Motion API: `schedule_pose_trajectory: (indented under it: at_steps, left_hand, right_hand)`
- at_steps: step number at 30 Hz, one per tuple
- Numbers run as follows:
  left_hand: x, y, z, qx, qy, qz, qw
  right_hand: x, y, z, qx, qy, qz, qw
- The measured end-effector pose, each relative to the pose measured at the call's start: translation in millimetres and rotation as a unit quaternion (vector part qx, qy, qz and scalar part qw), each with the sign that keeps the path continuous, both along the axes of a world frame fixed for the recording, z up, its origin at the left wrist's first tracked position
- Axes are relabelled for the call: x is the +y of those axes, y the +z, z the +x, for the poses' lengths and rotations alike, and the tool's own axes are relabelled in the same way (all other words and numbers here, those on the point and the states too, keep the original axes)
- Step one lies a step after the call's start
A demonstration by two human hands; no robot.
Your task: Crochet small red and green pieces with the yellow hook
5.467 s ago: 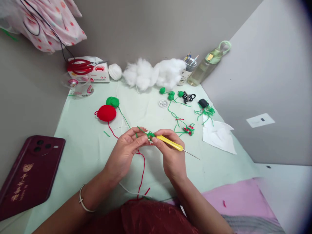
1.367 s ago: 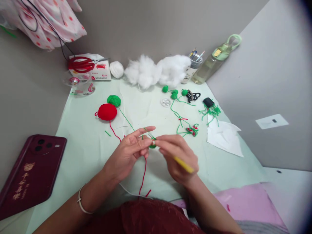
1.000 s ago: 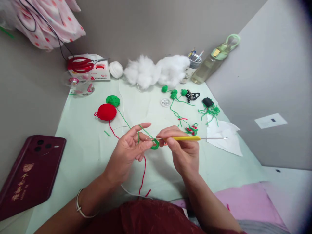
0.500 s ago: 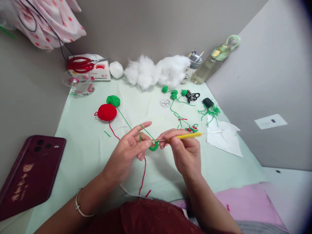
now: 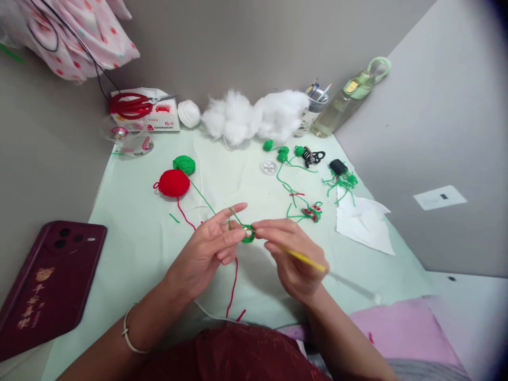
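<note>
My left hand (image 5: pixel 210 244) pinches a small green crocheted ring (image 5: pixel 248 234) between thumb and fingers, with green yarn looped over its raised index finger. The yarn runs back to a green yarn ball (image 5: pixel 184 164). In my right hand (image 5: pixel 297 256) is a crochet hook with a yellow handle (image 5: pixel 305 259), which slants down to the right. Its fingertips touch the right side of the ring, and the hook's tip is mostly hidden there. Beside the green ball sits a red yarn ball (image 5: pixel 174 183), its strand passing under my left hand.
White stuffing (image 5: pixel 234 119) lies along the back wall, near a pencil cup (image 5: pixel 313 111) and a bottle (image 5: pixel 345 103). Green crocheted pieces (image 5: pixel 283 154) and white paper (image 5: pixel 363 222) are on the right. A dark red phone (image 5: pixel 55 286) lies at left; scissors (image 5: pixel 133 106) rest on a box.
My right hand has turned and moved slightly down, so the yellow handle now points down to the right. My left hand and the green ring have shifted only a little.
</note>
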State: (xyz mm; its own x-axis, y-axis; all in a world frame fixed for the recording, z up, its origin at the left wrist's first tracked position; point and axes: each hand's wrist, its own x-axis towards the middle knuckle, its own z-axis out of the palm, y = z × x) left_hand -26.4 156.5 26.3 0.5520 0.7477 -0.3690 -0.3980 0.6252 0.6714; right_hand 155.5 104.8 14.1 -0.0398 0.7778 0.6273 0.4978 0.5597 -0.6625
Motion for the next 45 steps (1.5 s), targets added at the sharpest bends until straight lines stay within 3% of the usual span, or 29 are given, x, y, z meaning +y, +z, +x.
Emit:
schedule_pose_trajectory:
  at_steps: [2,4,6,8,10,12,14,16,18,21,23,27,31,33,35,37,39,41,43,45]
  left_hand:
    - [0.0,-0.5,-1.1,0.023,0.015,0.028,0.999]
    - [-1.8,-1.4,-1.1,0.053,0.025,0.07,0.996]
    - [-4.8,-2.4,0.6,0.082,0.034,0.103,0.991]
    - [-8.1,-3.3,3.8,0.104,0.049,0.115,0.987]
    - [-10.8,-4.2,7.3,0.102,0.058,0.11,0.987]
    - [-12.0,-4.9,9.6,0.068,0.048,0.081,0.993]
    - [-10.8,-5.3,9.6,0.021,0.018,0.032,0.999]
    - [-7.4,-5.3,7.3,-0.014,-0.005,-0.013,1.0]
    - [-3.1,-4.8,4.0,-0.03,-0.006,-0.033,0.999]
    - [0.8,-4.0,1.3,-0.029,0.017,-0.021,0.999]
    - [0.3,-4.1,2.3,-0.019,0.02,0.008,1.0]
    - [-3.2,-6.3,5.1,0.011,0.005,0.055,0.998]
    - [-2.6,-7.6,3.1,0.045,0.001,0.074,0.996]
    - [-1.8,-7.1,2.3,0.053,0.003,0.081,0.995]
    - [-1.7,-5.9,2.6,0.061,0.015,0.089,0.994]
    - [-2.4,-4.8,3.5,0.063,0.029,0.09,0.994]
    - [-3.0,-4.0,4.1,0.044,0.026,0.068,0.996]
    - [-2.9,-4.0,4.1,0.013,0.005,0.026,1.0]
    - [-2.0,-4.3,3.5,-0.008,-0.017,-0.009,1.0]
    - [-1.1,-4.4,2.8,-0.004,-0.016,-0.019,1.0]
  right_hand:
    - [6.2,0.6,0.3,0.144,0.023,-0.063,0.987]
    - [11.3,0.4,0.5,0.27,0.053,-0.132,0.952]
    - [13.0,-0.6,-0.6,0.318,0.071,-0.164,0.931]
    - [10.0,-2.9,-3.4,0.237,0.043,-0.137,0.961]
    - [3.7,-6.6,-7.0,0.072,-0.025,-0.061,0.995]
    - [-2.2,-11.2,-9.9,-0.055,-0.076,0.017,0.995]
    - [-4.5,-14.4,-10.8,-0.075,-0.084,0.068,0.991]
    - [-2.6,-14.2,-9.1,-0.014,-0.074,0.064,0.995]
    - [2.0,-10.5,-5.9,0.11,-0.057,-0.003,0.992]
    - [9.0,-3.0,-2.7,0.308,-0.015,-0.111,0.945]
    - [11.3,-0.3,-3.7,0.357,0.022,-0.146,0.922]
    - [11.3,-1.6,-7.6,0.29,0.044,-0.156,0.943]
    - [9.9,-3.0,-5.3,0.325,0.067,-0.178,0.927]
    - [7.8,-1.8,-3.4,0.306,0.057,-0.17,0.935]
    - [3.9,-0.4,-2.3,0.212,0.023,-0.116,0.97]
    - [-0.9,-0.2,-2.1,0.047,-0.007,-0.025,0.999]
    - [-5.1,-1.2,-2.5,-0.119,-0.016,0.06,0.991]
    - [-6.8,-2.4,-2.9,-0.197,-0.02,0.097,0.975]
    - [-4.9,-2.8,-2.8,-0.155,-0.017,0.084,0.984]
    - [0.3,-2.2,-1.7,-0.027,-0.007,0.026,0.999]
